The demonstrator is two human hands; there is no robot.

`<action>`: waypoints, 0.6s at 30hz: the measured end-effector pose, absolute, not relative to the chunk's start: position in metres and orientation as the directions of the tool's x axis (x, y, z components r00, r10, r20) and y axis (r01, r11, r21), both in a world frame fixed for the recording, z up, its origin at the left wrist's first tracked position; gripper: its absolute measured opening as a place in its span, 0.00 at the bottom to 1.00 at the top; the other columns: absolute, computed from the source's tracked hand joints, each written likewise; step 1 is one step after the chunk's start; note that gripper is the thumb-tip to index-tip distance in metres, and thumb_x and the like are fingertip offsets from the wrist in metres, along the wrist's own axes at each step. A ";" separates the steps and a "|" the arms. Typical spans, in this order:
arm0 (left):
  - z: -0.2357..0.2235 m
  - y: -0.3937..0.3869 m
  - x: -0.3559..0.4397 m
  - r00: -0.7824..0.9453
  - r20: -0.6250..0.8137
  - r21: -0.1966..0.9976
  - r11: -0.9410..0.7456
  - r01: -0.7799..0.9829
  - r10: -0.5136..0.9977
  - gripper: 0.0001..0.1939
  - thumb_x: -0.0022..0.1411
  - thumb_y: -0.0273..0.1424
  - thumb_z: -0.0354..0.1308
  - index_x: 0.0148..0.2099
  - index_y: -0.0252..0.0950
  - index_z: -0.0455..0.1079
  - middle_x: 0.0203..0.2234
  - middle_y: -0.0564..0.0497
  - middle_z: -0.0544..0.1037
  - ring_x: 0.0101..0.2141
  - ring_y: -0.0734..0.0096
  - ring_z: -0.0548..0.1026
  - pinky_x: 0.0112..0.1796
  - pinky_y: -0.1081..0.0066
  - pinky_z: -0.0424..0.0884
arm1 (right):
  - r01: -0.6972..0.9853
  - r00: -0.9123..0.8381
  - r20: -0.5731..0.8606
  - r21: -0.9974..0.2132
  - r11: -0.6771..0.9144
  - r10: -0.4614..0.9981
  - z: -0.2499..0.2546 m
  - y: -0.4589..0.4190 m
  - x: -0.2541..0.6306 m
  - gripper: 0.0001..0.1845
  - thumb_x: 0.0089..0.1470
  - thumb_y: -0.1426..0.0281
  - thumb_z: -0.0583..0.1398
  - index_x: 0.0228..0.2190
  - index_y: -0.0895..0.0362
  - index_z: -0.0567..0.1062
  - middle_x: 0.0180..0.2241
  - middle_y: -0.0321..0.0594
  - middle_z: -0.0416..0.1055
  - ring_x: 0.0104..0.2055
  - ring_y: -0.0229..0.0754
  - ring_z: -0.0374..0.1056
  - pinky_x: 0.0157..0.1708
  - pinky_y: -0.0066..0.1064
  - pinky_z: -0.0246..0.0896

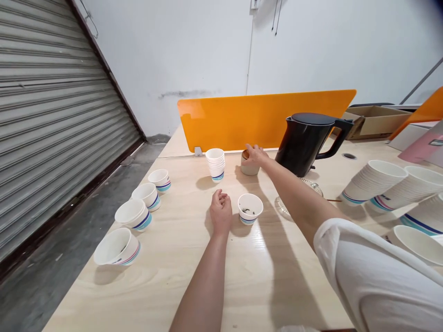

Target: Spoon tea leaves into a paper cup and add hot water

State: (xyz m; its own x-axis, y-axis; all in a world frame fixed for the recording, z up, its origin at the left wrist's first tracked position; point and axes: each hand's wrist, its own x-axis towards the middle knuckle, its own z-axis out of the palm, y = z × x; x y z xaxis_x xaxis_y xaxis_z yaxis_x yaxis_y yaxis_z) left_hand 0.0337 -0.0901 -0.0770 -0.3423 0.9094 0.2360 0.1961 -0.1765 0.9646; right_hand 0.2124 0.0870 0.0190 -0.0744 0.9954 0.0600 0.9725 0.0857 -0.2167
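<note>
- The hands are apart; the left hand, half-open, is just beside a paper cup holding dark bits.
- The right hand is at a small jar's rim; I cannot tell whether it grips.
- Farther out on the counter: cup stack, black kettle, left-hand row of cups.

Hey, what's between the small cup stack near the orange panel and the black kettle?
In the head view, a small round jar stands between them, with the right hand at its rim.
</note>
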 end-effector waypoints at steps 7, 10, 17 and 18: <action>-0.081 -0.088 0.032 -0.352 0.222 0.968 -0.164 0.188 0.909 0.15 0.60 0.31 0.54 0.50 0.37 0.64 0.37 0.49 0.75 0.34 0.70 0.76 0.39 0.69 0.71 | 0.944 -0.273 0.327 -0.092 0.318 0.905 0.065 0.068 0.249 0.48 0.52 0.56 0.60 0.66 0.58 0.47 0.67 0.55 0.40 0.68 0.59 0.35 0.62 0.53 0.40; -0.085 -0.085 0.031 -0.360 0.205 0.974 -0.153 0.169 0.910 0.15 0.59 0.31 0.55 0.50 0.38 0.64 0.37 0.50 0.76 0.35 0.69 0.77 0.40 0.69 0.71 | 0.947 -0.254 0.639 0.013 0.320 0.726 0.095 0.044 0.286 0.39 0.56 0.63 0.56 0.64 0.63 0.51 0.66 0.55 0.45 0.68 0.55 0.38 0.64 0.48 0.38; -0.086 -0.080 0.030 -0.376 0.188 0.980 -0.147 0.136 0.907 0.16 0.58 0.33 0.55 0.49 0.37 0.64 0.35 0.51 0.76 0.33 0.69 0.78 0.38 0.70 0.72 | 0.972 0.180 0.759 -0.234 0.005 0.626 0.127 0.001 0.392 0.39 0.56 0.68 0.56 0.64 0.63 0.46 0.64 0.56 0.47 0.64 0.54 0.42 0.62 0.51 0.41; -0.084 -0.081 0.030 -0.373 0.186 0.980 -0.145 0.137 0.909 0.16 0.58 0.33 0.55 0.49 0.37 0.65 0.34 0.52 0.76 0.33 0.69 0.78 0.38 0.70 0.72 | 0.946 0.292 0.725 -0.316 -0.074 0.624 0.126 0.000 0.404 0.41 0.55 0.68 0.56 0.64 0.65 0.45 0.63 0.58 0.48 0.64 0.55 0.43 0.62 0.50 0.41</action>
State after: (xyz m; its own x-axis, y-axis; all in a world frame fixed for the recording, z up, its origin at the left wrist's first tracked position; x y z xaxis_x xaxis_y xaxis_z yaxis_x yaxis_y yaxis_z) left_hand 0.0299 -0.0805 -0.0842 -0.3728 0.9090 0.1865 0.1372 -0.1447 0.9799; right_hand 0.4040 0.0001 0.1258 0.2917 0.6238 0.7251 0.9457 -0.0743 -0.3165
